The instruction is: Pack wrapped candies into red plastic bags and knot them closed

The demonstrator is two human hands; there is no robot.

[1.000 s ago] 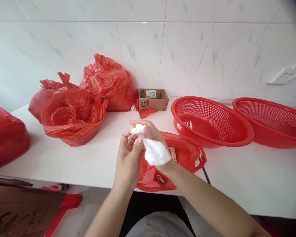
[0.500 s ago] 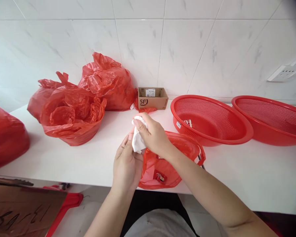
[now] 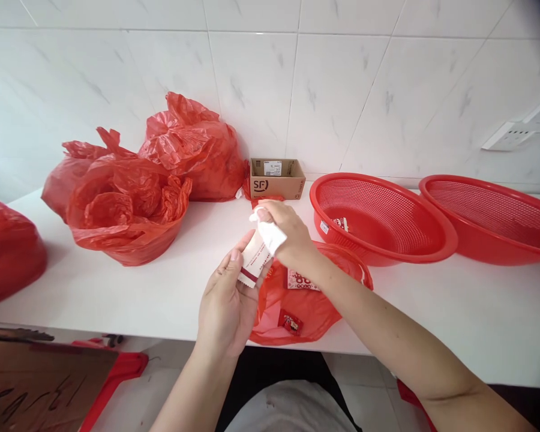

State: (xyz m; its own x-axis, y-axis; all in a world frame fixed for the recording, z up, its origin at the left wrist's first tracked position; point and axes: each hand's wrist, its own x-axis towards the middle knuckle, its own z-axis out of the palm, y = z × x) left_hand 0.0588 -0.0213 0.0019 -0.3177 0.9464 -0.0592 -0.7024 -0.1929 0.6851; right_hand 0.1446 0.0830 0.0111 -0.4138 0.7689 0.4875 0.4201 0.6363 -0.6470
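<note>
My left hand [image 3: 225,303], palm up, grips a small cream packet [image 3: 251,265] with a dark red stripe and a serrated end between thumb and fingers. In my right hand [image 3: 292,237] is a crumpled white cloth [image 3: 272,236], pinched over the packet's upper part, which it covers. Whether it is cloth or tissue is not clear. Just under both hands lies an open red plastic bag [image 3: 321,315]. Inside it are a small red packet [image 3: 290,323] and a pink-and-white packet [image 3: 301,279], partly hidden by my right forearm.
Two red perforated baskets [image 3: 450,237] [image 3: 490,249] stand to the right, the nearer one with a small packet inside. A cardboard box [image 3: 278,187] sits by the wall. Several red plastic bags [image 3: 189,156] fill the left of the white table [image 3: 162,300].
My right hand has moved slightly right with the white cloth, uncovering the cream packet in my left hand. The pink-and-white packet in the bag shows more now.
</note>
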